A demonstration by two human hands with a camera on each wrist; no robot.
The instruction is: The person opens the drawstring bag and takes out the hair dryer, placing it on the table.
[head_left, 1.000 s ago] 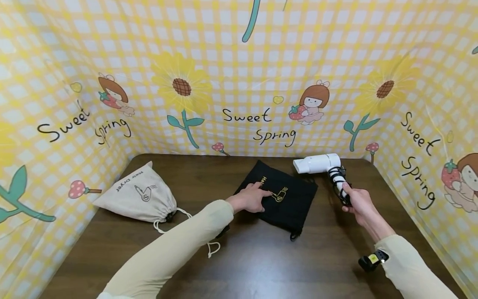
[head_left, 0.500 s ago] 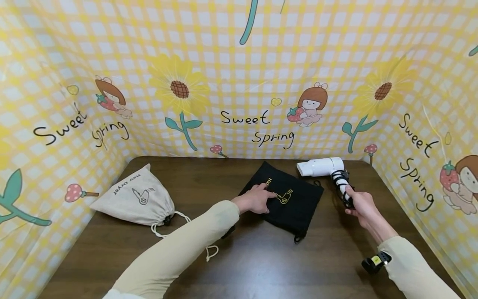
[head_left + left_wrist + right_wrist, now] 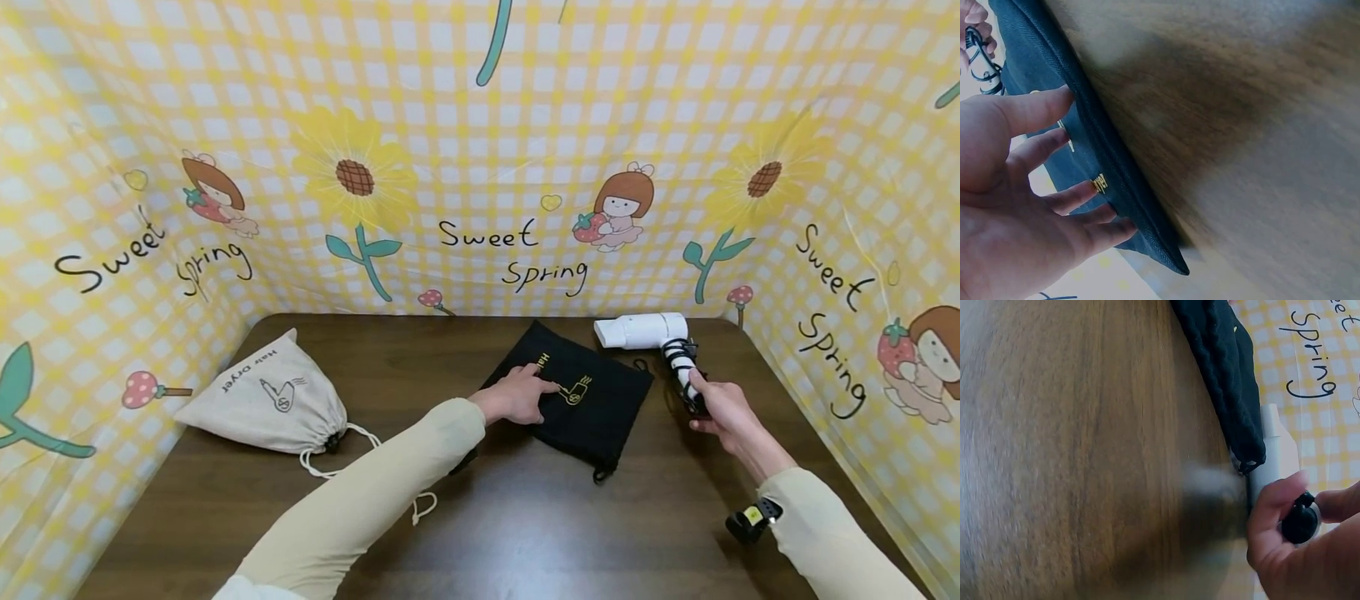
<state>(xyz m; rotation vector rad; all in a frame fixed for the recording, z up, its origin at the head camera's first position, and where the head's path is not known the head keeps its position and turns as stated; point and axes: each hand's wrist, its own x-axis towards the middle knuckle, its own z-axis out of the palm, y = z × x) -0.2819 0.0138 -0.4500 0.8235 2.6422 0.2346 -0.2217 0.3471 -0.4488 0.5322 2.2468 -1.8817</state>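
Hair dryer (image 3: pixel 647 331) in white sits at two o'clock from a black pouch (image 3: pixel 592 427) on the brown table (image 3: pixel 540 533), nozzle (image 3: pixel 610 333) toward nine; the right hand (image 3: pixel 726 412) grips its cord-wrapped handle (image 3: pixel 680 364), fingers curled. The left hand (image 3: pixel 517 395) touches the black pouch with fingers outstretched. A beige pouch (image 3: pixel 273 404) lies at nine o'clock from the black one.

Dark wood-grain table (image 3: pixel 517 533), beige drawstring bag (image 3: pixel 300 408) at left, black drawstring bag (image 3: pixel 600 417) near middle
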